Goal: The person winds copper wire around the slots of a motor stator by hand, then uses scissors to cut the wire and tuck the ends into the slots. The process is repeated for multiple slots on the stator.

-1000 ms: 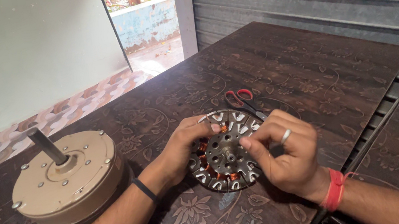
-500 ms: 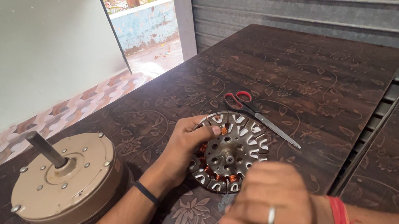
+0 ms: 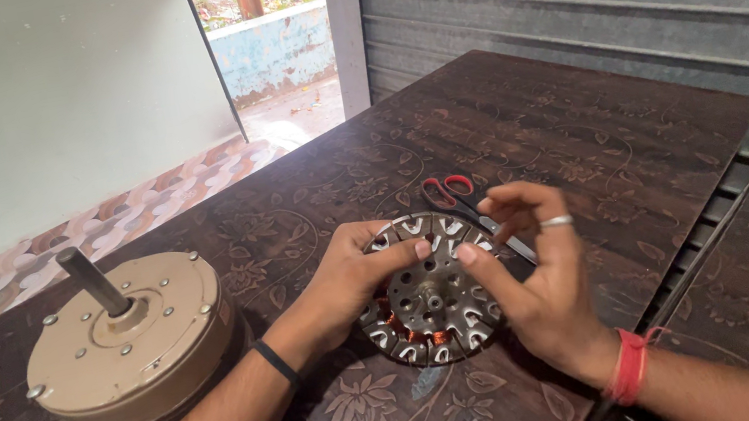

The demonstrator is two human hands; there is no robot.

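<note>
A round metal stator (image 3: 432, 300) with copper windings lies flat on the dark patterned table (image 3: 585, 135). My left hand (image 3: 353, 280) grips its left rim, thumb on the top face. My right hand (image 3: 528, 281) hovers at the stator's right side, the index fingertip touching its upper edge and the thumb and other fingers pinched together above it. Whether something thin is pinched there I cannot tell. A ring is on that hand and a red thread on the wrist.
A beige fan motor housing (image 3: 129, 348) with an upright shaft stands at the left. Red-handled scissors (image 3: 459, 201) lie just behind the stator. A gap (image 3: 703, 237) separates this table from a second one at the right. A shutter wall is behind.
My right hand dropped toward the table's near edge half a second ago, then came back up to the stator's right side. My left hand stayed on the stator.
</note>
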